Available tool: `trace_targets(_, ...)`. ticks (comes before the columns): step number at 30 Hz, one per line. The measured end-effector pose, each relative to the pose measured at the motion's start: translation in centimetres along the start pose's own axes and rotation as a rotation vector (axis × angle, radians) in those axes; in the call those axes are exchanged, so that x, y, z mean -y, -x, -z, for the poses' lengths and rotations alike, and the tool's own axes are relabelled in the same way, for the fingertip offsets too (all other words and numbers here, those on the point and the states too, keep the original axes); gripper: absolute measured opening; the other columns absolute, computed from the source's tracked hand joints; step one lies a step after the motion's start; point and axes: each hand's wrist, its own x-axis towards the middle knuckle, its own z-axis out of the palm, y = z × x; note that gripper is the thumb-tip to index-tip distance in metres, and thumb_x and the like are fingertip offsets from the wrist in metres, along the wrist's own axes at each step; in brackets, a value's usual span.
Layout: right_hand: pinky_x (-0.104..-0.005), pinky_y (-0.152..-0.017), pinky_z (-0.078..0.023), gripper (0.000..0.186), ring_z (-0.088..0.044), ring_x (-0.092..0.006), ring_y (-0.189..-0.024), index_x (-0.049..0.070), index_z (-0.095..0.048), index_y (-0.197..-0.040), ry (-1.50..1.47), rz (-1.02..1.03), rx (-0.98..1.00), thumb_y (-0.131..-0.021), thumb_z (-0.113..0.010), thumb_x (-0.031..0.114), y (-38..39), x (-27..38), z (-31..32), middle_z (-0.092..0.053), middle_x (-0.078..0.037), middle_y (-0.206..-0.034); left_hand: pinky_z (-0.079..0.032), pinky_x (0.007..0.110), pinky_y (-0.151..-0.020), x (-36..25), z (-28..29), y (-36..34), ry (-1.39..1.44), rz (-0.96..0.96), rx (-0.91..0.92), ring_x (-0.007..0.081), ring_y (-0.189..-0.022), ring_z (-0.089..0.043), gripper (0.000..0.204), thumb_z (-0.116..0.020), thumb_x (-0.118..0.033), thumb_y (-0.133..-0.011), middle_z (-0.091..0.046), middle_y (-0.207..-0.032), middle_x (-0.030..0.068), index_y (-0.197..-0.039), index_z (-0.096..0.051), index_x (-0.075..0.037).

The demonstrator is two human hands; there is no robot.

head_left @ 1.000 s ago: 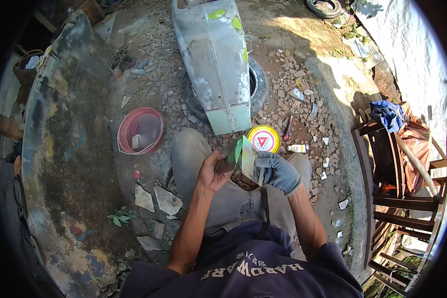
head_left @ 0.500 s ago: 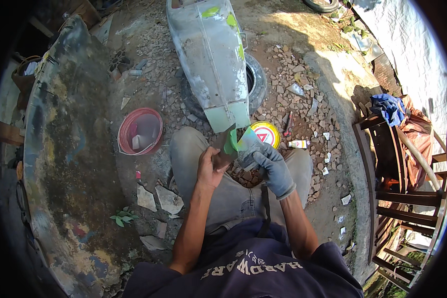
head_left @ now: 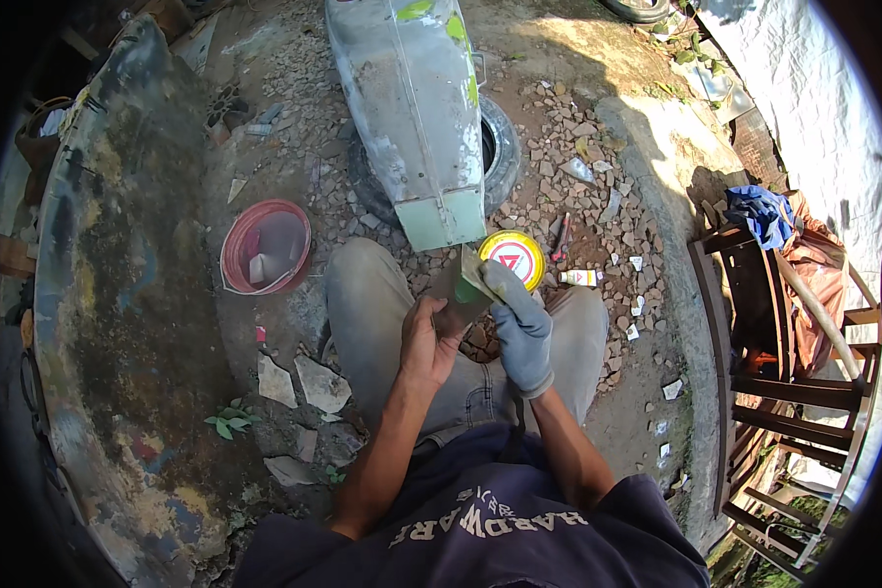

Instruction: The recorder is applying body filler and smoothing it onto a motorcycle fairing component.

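Observation:
My bare left hand (head_left: pixel 429 343) is closed on a flat, dark brownish plate (head_left: pixel 451 312), held tilted over my lap. Green paste (head_left: pixel 467 291) shows on the plate. My right hand (head_left: pixel 522 338), in a grey work glove, is closed against the plate's right side. The thin flat spreader in it is mostly hidden behind its fingers. Just beyond both hands stands a round tin with a yellow rim (head_left: pixel 512 260). A long grey metal body (head_left: pixel 416 118) with bright green patches and a pale green end rests across a tyre (head_left: pixel 501 162).
On the left is a red bucket (head_left: pixel 267 247) with cloudy liquid, beside a stained slab (head_left: pixel 132 294). A red-handled tool (head_left: pixel 562 237) and a small white-and-yellow tube (head_left: pixel 580 278) lie on rubble to the right. A dark slatted wooden frame (head_left: pixel 799 392) stands at far right.
My right hand has turned and brought the spreader against the plate; before, its broad green-tinted face stood apart to the right. The view has shifted slightly.

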Motion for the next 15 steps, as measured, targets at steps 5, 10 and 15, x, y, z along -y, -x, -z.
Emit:
trace_targets(5,-0.0391,-0.11,-0.045,0.039,-0.064,-0.0304,-0.127,0.006,-0.071,-0.128,0.193,0.146,0.052,-0.094,-0.06,-0.008,0.4,-1.7,0.6,-0.07,-0.016,-0.132,-0.061,0.028,-0.066,0.0,0.8,-0.2,0.035,0.053,0.014,0.0164,-0.088,-0.072,0.018,-0.061,-0.008,-0.094,-0.071,-0.104,0.005,-0.11,-0.061,-0.003)
trace_targets(10,-0.0398,-0.108,-0.048,0.043,-0.065,-0.0328,-0.124,0.006,-0.071,-0.128,0.299,0.14,0.063,-0.091,-0.058,-0.012,0.8,-2.8,1.7,-0.071,-0.015,-0.129,-0.06,0.028,-0.064,-0.3,0.5,0.0,0.041,0.071,0.006,0.0166,-0.085,-0.071,0.014,-0.062,-0.007,-0.094,-0.071,-0.102,0.0059,-0.107,-0.061,-0.003)
trace_targets(15,-0.0393,-0.105,-0.05,0.043,-0.066,-0.0319,-0.123,0.003,-0.069,-0.128,0.452,0.171,0.103,-0.09,-0.057,-0.011,1.0,-3.9,4.9,-0.071,-0.016,-0.128,-0.06,0.028,-0.063,-1.1,0.8,-0.4,0.078,0.072,0.023,0.0164,-0.081,-0.072,0.01,-0.061,-0.007,-0.095,-0.071,-0.096,0.0066,-0.104,-0.062,-0.003)
